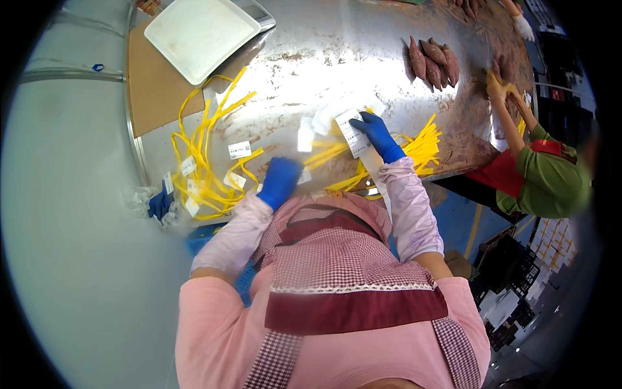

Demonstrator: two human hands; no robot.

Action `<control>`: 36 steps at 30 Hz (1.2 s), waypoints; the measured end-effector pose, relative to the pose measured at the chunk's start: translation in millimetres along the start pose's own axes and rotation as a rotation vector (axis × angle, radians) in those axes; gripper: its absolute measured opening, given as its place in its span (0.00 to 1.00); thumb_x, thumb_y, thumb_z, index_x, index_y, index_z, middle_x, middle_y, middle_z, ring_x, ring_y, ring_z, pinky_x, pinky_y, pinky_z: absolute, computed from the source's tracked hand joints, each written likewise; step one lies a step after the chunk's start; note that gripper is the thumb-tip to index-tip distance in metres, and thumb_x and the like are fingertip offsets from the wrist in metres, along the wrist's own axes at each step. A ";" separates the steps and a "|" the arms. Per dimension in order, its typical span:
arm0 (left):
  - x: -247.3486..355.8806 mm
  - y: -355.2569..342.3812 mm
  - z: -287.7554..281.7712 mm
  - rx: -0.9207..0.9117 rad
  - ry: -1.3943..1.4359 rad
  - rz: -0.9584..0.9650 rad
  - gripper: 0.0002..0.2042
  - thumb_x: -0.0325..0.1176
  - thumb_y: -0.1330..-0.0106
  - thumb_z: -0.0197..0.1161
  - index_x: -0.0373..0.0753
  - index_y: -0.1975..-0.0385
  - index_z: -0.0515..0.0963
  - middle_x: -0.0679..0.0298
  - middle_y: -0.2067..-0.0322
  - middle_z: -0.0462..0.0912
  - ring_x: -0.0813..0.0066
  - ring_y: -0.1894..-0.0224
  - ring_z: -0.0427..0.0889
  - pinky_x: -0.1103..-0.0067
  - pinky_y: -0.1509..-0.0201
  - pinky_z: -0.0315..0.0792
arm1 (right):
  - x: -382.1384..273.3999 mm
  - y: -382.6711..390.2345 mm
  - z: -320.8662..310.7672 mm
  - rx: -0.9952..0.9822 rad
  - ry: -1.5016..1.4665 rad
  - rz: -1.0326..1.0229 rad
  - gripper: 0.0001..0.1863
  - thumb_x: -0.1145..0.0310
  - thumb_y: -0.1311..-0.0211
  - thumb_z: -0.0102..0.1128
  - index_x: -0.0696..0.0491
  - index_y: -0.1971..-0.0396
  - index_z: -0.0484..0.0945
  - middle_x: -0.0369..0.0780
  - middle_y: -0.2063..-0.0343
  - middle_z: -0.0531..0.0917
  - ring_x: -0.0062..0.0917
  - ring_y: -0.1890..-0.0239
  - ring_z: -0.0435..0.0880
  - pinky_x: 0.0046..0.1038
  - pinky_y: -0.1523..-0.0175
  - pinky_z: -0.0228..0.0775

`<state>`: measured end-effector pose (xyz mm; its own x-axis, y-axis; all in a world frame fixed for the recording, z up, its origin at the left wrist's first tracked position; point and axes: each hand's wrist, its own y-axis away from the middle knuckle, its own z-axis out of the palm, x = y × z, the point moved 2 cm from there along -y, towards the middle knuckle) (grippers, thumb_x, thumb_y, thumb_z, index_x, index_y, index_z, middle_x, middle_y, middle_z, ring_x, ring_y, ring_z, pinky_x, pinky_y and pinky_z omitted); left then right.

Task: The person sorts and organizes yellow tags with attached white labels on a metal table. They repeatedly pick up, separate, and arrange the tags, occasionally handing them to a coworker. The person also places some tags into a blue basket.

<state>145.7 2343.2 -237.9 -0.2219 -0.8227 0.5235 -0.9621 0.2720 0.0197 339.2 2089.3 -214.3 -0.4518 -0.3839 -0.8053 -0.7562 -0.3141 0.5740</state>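
Observation:
My right hand (pixel 379 135), in a blue glove, pinches a strip of white printed labels (pixel 350 133). The strip's tail hangs down past the table edge. My left hand (pixel 282 181), gloved in blue too, is curled and partly smeared at the near edge; what it grips, if anything, is hidden. Between my hands, flat yellow bands (pixel 327 154) look blurred. A bundle of yellow bands (pixel 422 146) fans out right of my right hand. Left of my left hand, a loose heap of yellow bands (pixel 206 146) carries several white labels, one label (pixel 240 150) lying flat.
A white tray (pixel 202 35) sits on a scale (pixel 264 18) at the far left, beside brown cardboard (pixel 155 81). Purple sweet potatoes (pixel 435 61) lie on the metal table (pixel 311 65). A co-worker's hands (pixel 499 87) reach in from the right. Crumpled clear plastic (pixel 137 202) hangs off the left corner.

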 end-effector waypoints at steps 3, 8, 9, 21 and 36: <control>-10.7 37.6 -21.7 -0.104 0.063 -0.097 0.05 0.36 0.43 0.65 0.45 0.70 0.82 0.62 0.73 0.81 0.61 0.66 0.79 0.65 0.57 0.66 | 2.3 -1.6 0.1 0.012 -0.009 -0.005 0.21 0.63 0.38 0.65 0.62 0.51 0.80 0.40 0.63 0.86 0.19 0.64 0.82 0.22 0.58 0.74; -7.3 48.5 -54.3 -0.070 0.216 -0.206 0.12 0.44 0.45 0.69 0.41 0.74 0.85 0.58 0.75 0.82 0.59 0.70 0.80 0.65 0.61 0.69 | -10.0 4.9 4.7 -0.005 0.059 -0.050 0.21 0.63 0.38 0.65 0.62 0.51 0.80 0.40 0.63 0.86 0.20 0.64 0.82 0.22 0.57 0.74; -7.5 40.1 -58.0 -0.047 0.208 -0.301 0.13 0.45 0.45 0.69 0.41 0.73 0.85 0.58 0.75 0.82 0.58 0.70 0.80 0.65 0.61 0.69 | -14.1 8.8 6.5 -0.018 0.036 -0.055 0.21 0.64 0.38 0.65 0.62 0.51 0.80 0.40 0.63 0.86 0.19 0.64 0.82 0.22 0.57 0.74; -6.9 -54.5 -12.7 0.362 0.272 -0.552 0.17 0.49 0.42 0.70 0.38 0.74 0.82 0.55 0.75 0.82 0.59 0.71 0.82 0.64 0.60 0.73 | -35.5 57.6 29.5 -0.194 0.004 -0.050 0.22 0.69 0.42 0.67 0.62 0.49 0.79 0.39 0.60 0.86 0.19 0.60 0.81 0.22 0.52 0.73; 7.6 -28.7 -7.1 0.211 1.239 -0.683 0.16 0.36 0.35 0.64 0.30 0.54 0.82 0.64 0.67 0.85 0.78 0.67 0.83 0.83 0.63 0.73 | -28.9 52.9 75.5 -0.114 0.116 -0.158 0.20 0.63 0.41 0.69 0.64 0.55 0.82 0.41 0.64 0.87 0.20 0.63 0.82 0.23 0.55 0.74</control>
<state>172.8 2332.7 -228.5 0.4598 0.2296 0.8578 -0.8513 -0.1609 0.4994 276.5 2149.3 -171.9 -0.2695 -0.4169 -0.8681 -0.7520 -0.4720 0.4601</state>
